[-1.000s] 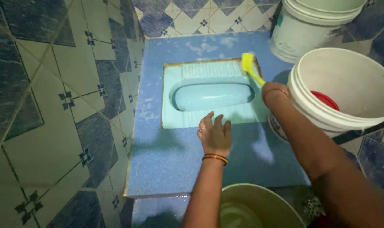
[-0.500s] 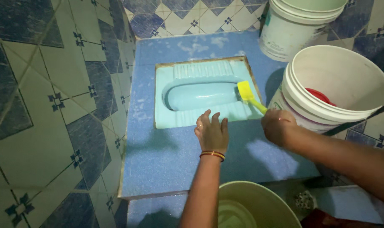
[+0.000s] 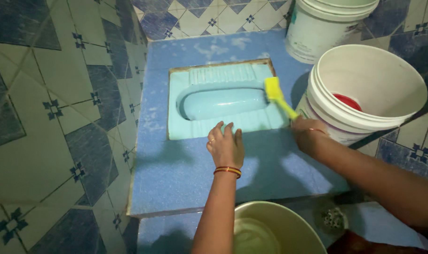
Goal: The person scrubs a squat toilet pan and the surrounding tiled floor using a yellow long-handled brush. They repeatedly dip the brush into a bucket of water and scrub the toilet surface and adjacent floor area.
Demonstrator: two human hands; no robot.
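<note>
brush handle half hidden in right hand, grip clamped; left hand flat, fingers apart

Tiled wall, left: cream and dark-blue squares with small cross motifs. Raised blue platform. Rear wall: diamond-pattern tiles. Floor drain. Dim light.

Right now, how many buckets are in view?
3: one white bucket at the top right corner, a larger white bucket right of the squat toilet, and a third bucket cut off at the bottom edge.
</note>
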